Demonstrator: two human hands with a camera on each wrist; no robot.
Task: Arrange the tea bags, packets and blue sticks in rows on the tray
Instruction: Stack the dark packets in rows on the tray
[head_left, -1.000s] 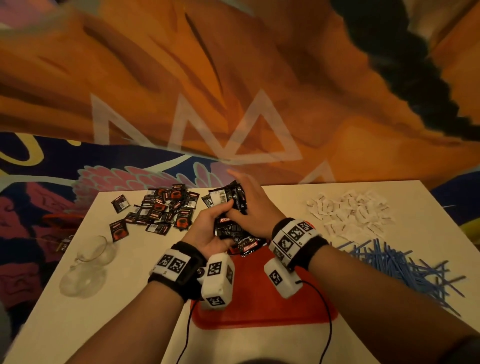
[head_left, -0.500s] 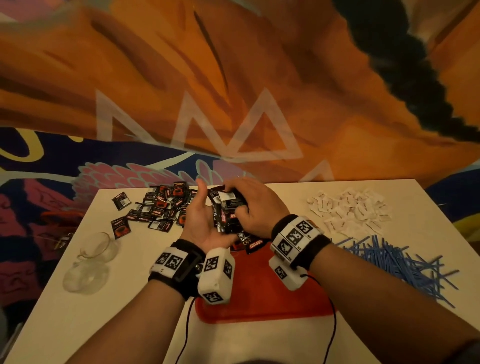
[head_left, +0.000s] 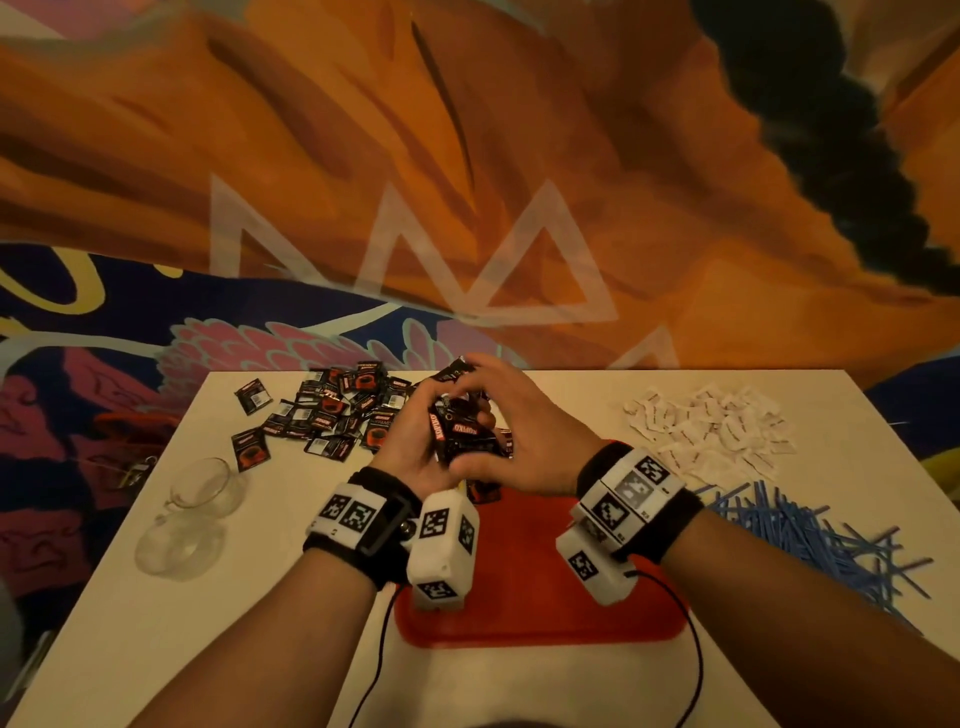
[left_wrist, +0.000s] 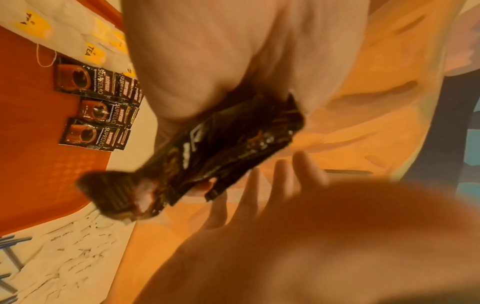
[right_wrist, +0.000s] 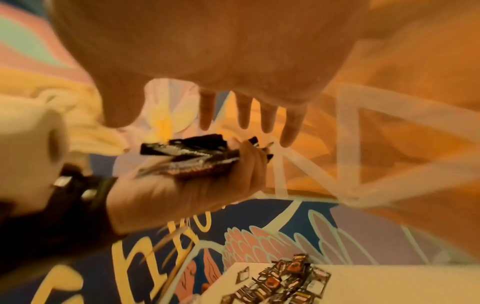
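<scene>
Left hand (head_left: 415, 447) has its grip curled round a packet stack (head_left: 462, 434) over the tray's (head_left: 540, 587) 12 o'clock edge; right hand (head_left: 519, 431) hovers slack-fingered. Loose packets (head_left: 337, 415) at 10, sticks (head_left: 810, 540) at 3.

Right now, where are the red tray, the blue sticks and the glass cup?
tray (head_left: 540, 613), head view, bare near edge.
sticks (head_left: 810, 540), head view, middle of the pile.
cup (head_left: 200, 486), head view, its clear bowl.

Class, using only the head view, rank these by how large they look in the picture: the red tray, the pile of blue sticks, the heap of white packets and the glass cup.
1. red tray, partly hidden by the wrists
2. blue sticks
3. white packets
4. glass cup

The sticks and packets cover similar areas, so their order is unsure.
</scene>
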